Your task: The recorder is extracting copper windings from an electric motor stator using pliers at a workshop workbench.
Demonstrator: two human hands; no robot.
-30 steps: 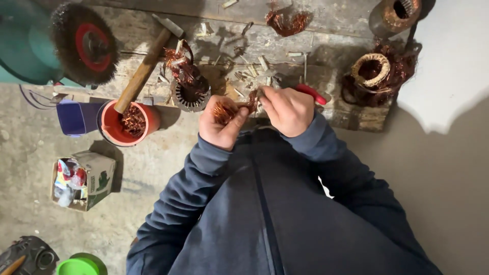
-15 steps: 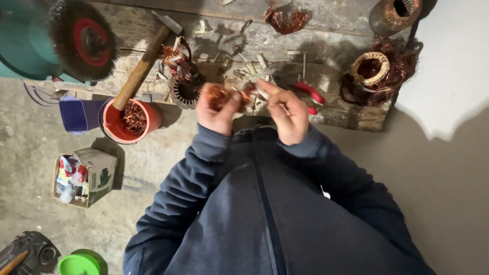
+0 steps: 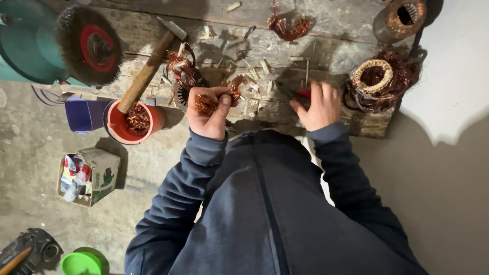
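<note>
Where the frame begins at far left, a green machine body carries a wire brush wheel [image 3: 89,45] with a red hub, and on the concrete floor below lie an open cardboard box [image 3: 90,175] of oddments and a green tub [image 3: 81,264] at the bottom edge. Moving right, a blue container [image 3: 84,114] stands beside a red pot [image 3: 133,121] that already holds a small heap of copper scrap, and a wooden-handled hammer [image 3: 147,71] lies slanted with its handle end over the pot. At centre, the left hand [image 3: 208,113] is closed round a tuft of copper wire [image 3: 204,103], thumb pressed over it, just at the near edge of the wooden board [image 3: 326,20]; a partly stripped stator core [image 3: 181,94] sits touching that hand's far side. The board around is littered with pale insulation slips. Right of centre, the right hand [image 3: 317,106] lies fingers spread over a red-handled tool [image 3: 304,92]; whether it grips the tool cannot be told. Further right, a wound coil [image 3: 373,76] in loose copper and another wound stator [image 3: 400,18] at upper right appear unstripped. Judgement: stripping is part done, with some copper collected and at least two units outstanding.
</note>
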